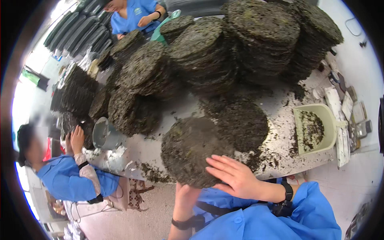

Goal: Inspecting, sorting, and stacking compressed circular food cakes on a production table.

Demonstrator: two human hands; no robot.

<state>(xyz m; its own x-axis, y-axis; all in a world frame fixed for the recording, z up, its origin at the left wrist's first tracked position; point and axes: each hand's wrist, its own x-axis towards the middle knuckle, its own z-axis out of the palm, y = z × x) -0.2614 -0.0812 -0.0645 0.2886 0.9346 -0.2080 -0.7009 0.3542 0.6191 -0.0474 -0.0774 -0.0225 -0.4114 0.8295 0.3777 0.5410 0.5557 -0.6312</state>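
Note:
A round, dark dried seaweed cake [192, 148] is tilted up over the near edge of the table in front of me. My left hand [187, 196] grips its near rim from below, with the fingertips hidden behind the cake. Across its right side lies my right hand [234, 175], fingers stretched out and touching the surface. Just beyond, partly covered by the held cake, another seaweed cake [246, 122] rests flat on the table.
Tall stacks of seaweed cakes [260, 40] line the table's far side. A pale green dustpan [331, 132] with dark scraps sits at right. Loose crumbs dot the metal tabletop [280, 140]. At left, a co-worker [76, 176] handles seaweed beside a grey bucket [106, 134]; another person [136, 16] works beyond.

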